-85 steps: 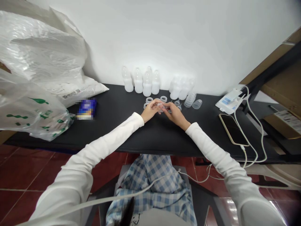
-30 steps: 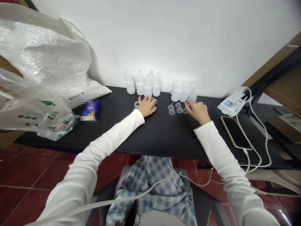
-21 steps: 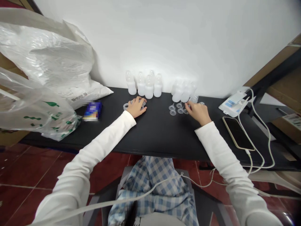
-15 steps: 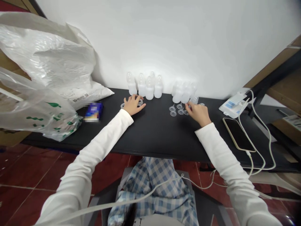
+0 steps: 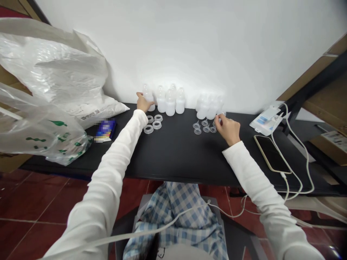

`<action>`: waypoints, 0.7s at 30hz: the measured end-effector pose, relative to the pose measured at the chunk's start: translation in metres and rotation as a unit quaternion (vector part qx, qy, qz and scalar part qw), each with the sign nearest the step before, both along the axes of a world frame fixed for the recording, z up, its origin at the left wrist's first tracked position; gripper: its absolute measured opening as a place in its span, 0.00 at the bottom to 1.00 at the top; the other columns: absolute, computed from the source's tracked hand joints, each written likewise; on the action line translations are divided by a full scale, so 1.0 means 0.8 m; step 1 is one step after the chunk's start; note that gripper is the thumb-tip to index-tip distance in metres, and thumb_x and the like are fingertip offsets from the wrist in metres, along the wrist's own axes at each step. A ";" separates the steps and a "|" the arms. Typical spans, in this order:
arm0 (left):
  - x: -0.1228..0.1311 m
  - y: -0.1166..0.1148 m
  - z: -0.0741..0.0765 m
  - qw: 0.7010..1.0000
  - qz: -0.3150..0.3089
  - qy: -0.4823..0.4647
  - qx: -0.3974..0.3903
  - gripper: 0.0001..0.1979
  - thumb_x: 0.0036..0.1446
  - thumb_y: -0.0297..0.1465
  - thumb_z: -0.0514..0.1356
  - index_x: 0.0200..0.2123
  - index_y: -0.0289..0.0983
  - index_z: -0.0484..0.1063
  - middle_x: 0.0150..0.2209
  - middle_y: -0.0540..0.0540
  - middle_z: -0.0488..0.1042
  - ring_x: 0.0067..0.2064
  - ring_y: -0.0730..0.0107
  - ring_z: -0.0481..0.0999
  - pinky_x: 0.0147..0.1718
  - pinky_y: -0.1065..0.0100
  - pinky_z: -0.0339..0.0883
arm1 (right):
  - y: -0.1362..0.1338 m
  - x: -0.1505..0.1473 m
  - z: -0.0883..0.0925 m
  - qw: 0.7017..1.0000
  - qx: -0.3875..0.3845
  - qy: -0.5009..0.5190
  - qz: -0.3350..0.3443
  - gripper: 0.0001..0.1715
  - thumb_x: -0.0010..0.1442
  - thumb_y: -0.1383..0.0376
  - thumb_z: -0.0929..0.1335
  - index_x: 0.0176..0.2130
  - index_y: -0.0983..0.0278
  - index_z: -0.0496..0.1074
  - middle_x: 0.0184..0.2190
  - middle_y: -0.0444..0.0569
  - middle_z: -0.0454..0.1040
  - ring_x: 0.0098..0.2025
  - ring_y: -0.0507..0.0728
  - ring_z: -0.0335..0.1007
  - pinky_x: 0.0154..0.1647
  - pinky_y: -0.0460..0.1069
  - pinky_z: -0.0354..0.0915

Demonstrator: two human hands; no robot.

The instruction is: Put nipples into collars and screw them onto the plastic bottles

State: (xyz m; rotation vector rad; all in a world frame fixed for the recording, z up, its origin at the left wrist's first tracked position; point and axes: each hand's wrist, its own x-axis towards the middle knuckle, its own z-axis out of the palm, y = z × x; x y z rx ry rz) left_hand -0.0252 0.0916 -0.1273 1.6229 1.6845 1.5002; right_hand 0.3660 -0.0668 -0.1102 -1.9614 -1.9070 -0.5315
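My left hand (image 5: pixel 142 102) reaches to the back of the black table (image 5: pixel 179 151) and wraps round the leftmost small white bottle (image 5: pixel 148 96) of a row of several bottles (image 5: pixel 170 102) by the wall. Three clear plastic rings (image 5: pixel 153 124) lie just in front of that hand. My right hand (image 5: pixel 227 128) rests on the table with fingers curled, beside several clear teats (image 5: pixel 202 127) and a second group of white bottles (image 5: pixel 208 107). I cannot make out what the right fingers pinch.
Large plastic bags (image 5: pixel 48 94) fill the left end of the table, with a small blue packet (image 5: pixel 105 129) beside them. A phone (image 5: pixel 269 153) on a white cable (image 5: pixel 295 159) and a white box (image 5: pixel 264 118) lie at the right. Cardboard boxes (image 5: pixel 329 108) stand far right.
My left hand slid the rings leftward, left them on the table and went up to the leftmost bottle. My right hand has stayed by the teats.
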 end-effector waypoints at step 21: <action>0.175 -0.157 -0.021 0.819 -0.259 0.417 0.298 0.26 0.69 0.44 0.54 0.61 0.33 0.70 0.50 0.34 0.80 0.51 0.55 0.80 0.52 0.55 0.72 | -0.004 -0.045 -0.034 0.924 0.116 0.290 0.219 0.33 0.73 0.44 0.52 0.33 0.60 0.69 0.23 0.47 0.72 0.24 0.56 0.66 0.28 0.51 0.58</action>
